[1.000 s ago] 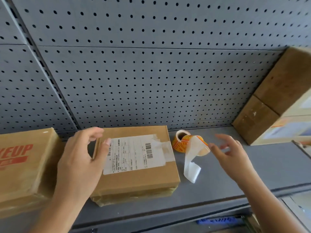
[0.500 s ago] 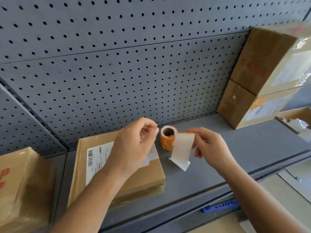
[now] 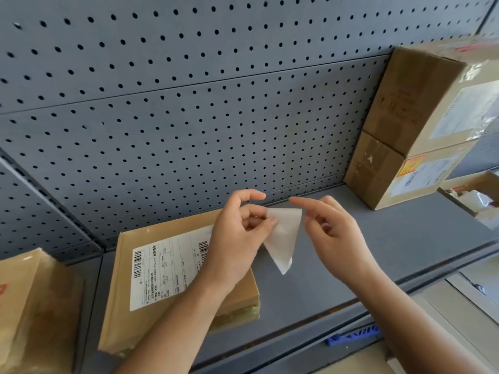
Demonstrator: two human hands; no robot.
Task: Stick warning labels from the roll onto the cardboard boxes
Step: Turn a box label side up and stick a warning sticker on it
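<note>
A white label strip (image 3: 283, 238) hangs in the air above the grey shelf (image 3: 378, 252), tapering to a point at its lower end. My left hand (image 3: 237, 238) pinches its upper left corner. My right hand (image 3: 334, 230) is at its upper right edge with the lower fingers curled there and the index finger stretched out above. The orange roll itself is hidden behind the hands and the strip. A flat cardboard box (image 3: 121, 306) with a white shipping label (image 3: 167, 265) lies just left of the strip, under my left forearm.
Another taped box (image 3: 27, 306) sits at the far left. Two stacked boxes (image 3: 405, 103) stand at the back right, the lower one bearing an orange label (image 3: 411, 164). An open box (image 3: 475, 195) is at the right edge. A grey pegboard (image 3: 189, 103) backs the shelf.
My left hand moved from the flat box to the strip and took its upper left corner. The right hand came in to the strip's right edge. The orange roll went out of sight.
</note>
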